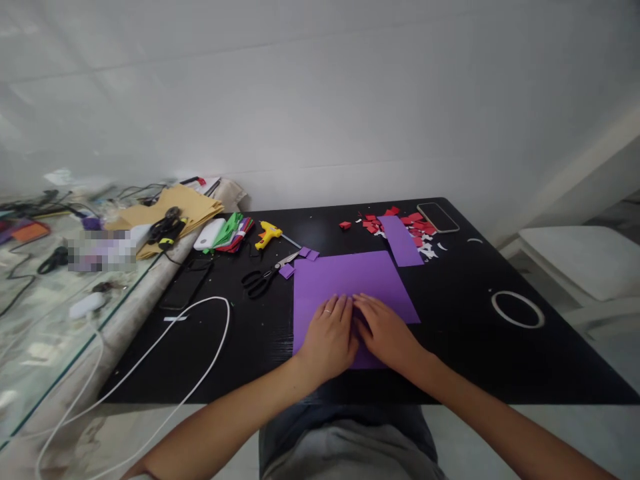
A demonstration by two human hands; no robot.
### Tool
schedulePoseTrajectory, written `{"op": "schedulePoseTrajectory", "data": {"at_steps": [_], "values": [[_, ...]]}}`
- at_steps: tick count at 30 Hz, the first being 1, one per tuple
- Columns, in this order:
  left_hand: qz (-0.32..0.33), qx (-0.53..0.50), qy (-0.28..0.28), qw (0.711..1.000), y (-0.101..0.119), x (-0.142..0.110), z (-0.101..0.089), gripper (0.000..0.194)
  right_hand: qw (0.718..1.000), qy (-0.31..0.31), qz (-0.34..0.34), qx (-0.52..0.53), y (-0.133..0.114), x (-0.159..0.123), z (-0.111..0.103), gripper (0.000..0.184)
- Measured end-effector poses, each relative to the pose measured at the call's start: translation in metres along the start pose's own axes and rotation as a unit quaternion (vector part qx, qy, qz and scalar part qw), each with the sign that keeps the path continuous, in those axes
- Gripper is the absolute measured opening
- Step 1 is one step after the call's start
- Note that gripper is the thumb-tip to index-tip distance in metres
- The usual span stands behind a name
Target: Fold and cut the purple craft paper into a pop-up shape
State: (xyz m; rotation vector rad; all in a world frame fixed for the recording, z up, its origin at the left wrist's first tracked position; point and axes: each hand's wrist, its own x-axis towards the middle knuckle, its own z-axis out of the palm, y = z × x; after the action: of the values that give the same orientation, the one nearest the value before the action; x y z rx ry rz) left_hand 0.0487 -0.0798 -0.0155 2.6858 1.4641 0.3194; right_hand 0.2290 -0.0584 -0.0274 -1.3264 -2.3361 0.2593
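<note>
A large sheet of purple paper (350, 273) lies on the black table near its front edge. My left hand (327, 333) rests on its middle, with the fingers together and bent over the paper and a ring on one finger. Against it, my right hand (387, 330) curves inward with its fingertips at the same spot. Both hands are closed at the paper; what is between the fingers is hidden. Below the hands a lower part of purple paper shows, and I cannot tell whether it is the same sheet. Small folded purple pieces (287, 271) lie by the sheet's upper left corner.
Black-handled scissors (265, 277) and a yellow glue gun (269, 233) lie left. A purple strip (403, 241) covers red and white scraps (417, 223), beside a phone (438, 218). A white ring (517, 309) lies right. A white cable (227, 320) loops left, near a cluttered glass table (30, 360).
</note>
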Motion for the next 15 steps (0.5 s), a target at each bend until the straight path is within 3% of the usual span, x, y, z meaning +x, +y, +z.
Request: {"op": "schedulePoseTrajectory", "data": {"at_steps": [6, 15], "values": [[0.005, -0.001, 0.021, 1.0, -0.006, -0.003, 0.009, 0.061, 1.0, -0.004, 0.003, 0.008, 0.0, -0.004, 0.002, 0.037], [-0.015, 0.051, 0.045, 0.998, -0.044, -0.029, -0.003, 0.058, 0.999, -0.008, 0.021, 0.024, 0.0, -0.005, 0.001, 0.033]]}}
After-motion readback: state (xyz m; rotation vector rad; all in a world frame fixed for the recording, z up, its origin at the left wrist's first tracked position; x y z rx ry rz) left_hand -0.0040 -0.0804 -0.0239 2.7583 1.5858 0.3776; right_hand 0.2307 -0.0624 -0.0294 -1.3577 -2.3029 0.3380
